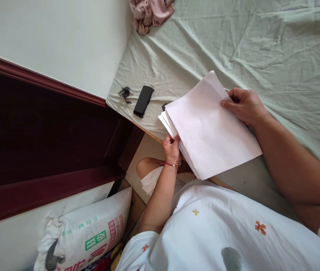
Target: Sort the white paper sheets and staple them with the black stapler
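Observation:
Several white sheets of paper (209,130) are held in front of my body, over the edge of the cloth-covered surface. My left hand (172,148), with a red beaded bracelet at its wrist, is closed on the sheets at their left side, thumb on top. My right hand (243,104) pinches the right edge of the top sheet between thumb and fingers. On the left the sheets fan slightly apart, so a few edges show. A small dark object (164,107) peeks out behind the paper's left corner; most of it is hidden.
A black phone-like object (143,101) and a bunch of keys (125,93) lie on the pale green cloth (284,60). Pink fabric (152,14) is bunched at the back. A dark red wooden panel (44,128) stands left, with a printed white sack (92,233) below it.

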Motion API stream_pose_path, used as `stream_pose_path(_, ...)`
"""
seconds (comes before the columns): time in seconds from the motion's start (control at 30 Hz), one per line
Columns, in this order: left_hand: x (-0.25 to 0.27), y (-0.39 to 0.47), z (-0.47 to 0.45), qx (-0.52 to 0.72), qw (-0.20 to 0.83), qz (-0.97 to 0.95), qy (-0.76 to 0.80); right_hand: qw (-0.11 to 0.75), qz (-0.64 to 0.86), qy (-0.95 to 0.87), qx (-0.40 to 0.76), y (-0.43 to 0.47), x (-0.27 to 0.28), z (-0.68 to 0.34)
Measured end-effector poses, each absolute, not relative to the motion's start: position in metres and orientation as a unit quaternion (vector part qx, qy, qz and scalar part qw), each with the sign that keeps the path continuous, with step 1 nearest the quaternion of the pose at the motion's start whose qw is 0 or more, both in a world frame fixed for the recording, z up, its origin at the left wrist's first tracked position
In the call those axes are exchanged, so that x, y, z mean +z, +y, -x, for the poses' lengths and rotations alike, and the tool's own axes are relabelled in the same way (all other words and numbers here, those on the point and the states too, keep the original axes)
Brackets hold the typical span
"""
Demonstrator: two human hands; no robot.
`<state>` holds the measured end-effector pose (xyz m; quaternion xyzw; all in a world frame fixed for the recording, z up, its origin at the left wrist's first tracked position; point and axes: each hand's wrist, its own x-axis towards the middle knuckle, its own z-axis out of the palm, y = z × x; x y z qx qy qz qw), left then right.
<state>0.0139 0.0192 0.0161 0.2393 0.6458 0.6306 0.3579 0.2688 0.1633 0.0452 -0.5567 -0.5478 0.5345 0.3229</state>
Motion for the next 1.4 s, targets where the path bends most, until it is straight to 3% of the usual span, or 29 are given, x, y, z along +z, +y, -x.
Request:
stream_pose_path(0.7, 0.011, 0.011, -0.009, 0.644, 0.357, -0.258, 0.625, 0.306, 0.526, -0.607, 0.511, 0.167, 0.032, -0.275)
stream_pose_path(1.17, 0.003, 0.013, -0.013, 0.63, 0.207, -0.305, 0.684, 0.296, 0.538, -0.596, 0.517, 0.168, 0.034, -0.275)
stream_pose_path(1.4, 0.0, 0.01, -0.011, 0.631, 0.267, -0.293, 0.667, 0.298, 0.534, -0.601, 0.515, 0.168, 0.034, -0.274)
